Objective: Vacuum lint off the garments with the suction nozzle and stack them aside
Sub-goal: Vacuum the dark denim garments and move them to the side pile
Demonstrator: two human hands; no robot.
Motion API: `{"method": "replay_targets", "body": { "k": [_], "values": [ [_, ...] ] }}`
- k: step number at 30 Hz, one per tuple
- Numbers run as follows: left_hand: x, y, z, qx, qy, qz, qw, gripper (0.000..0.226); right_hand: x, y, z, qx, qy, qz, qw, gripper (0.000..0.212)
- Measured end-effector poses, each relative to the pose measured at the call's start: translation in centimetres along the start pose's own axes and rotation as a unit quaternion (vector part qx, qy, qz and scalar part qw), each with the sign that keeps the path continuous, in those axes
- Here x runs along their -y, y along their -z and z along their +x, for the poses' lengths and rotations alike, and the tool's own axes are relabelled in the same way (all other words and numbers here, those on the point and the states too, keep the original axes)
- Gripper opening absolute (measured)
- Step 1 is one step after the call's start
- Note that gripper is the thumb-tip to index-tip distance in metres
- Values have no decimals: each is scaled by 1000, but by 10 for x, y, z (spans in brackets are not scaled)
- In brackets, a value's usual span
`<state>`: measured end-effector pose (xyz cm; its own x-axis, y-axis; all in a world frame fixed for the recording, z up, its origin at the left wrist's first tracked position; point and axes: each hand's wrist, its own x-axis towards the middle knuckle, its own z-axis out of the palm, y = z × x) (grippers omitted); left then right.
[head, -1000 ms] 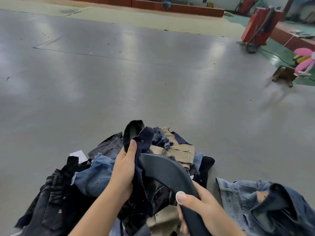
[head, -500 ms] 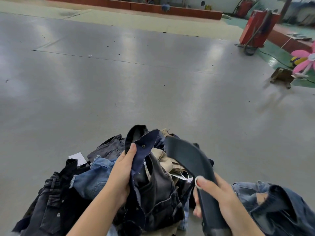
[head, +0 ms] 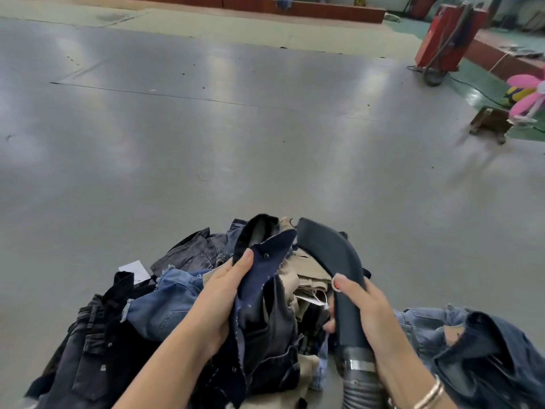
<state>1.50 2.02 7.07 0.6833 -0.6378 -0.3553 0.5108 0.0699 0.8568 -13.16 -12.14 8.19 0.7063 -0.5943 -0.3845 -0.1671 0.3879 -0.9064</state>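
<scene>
Dark navy garment [head: 267, 278] held up over the pile of clothes [head: 165, 308], gripped by the left hand [head: 224, 293], thumb on the fabric near a snap button; nozzle [head: 330, 261] in the right hand [head: 364, 314], fingers wrapped round its body, mouth pointing up and away, just beside the garment but not on it; ribbed hose [head: 358, 382] runs off the bottom edge. Step looks like vacuuming this piece, suction not applied right now; next move needs the mouth turned onto the cloth and the left hand keeping it taut. Blue denim piece [head: 477, 346] lies apart on the right, likely the stack of done ones. All on a grey floor [head: 236, 143]; red machine [head: 448, 36] and low stool [head: 491, 124] far right.
</scene>
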Motion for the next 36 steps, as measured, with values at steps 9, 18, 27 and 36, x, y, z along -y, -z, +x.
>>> {"method": "replay_targets", "body": {
  "k": [9,18,27,36],
  "values": [
    [-7,18,24,-203,-65,-44,976,28,-8,0,-39,218,28,-169,961,40],
    [6,18,23,-185,-144,61,970,16,-3,-15,-37,165,7,-132,977,35],
    [4,19,24,-220,-217,116,944,19,-15,-13,-36,217,21,-210,953,47],
    [6,18,23,-176,-183,95,962,16,-12,-3,-37,229,1,-173,958,35]
  ]
}}
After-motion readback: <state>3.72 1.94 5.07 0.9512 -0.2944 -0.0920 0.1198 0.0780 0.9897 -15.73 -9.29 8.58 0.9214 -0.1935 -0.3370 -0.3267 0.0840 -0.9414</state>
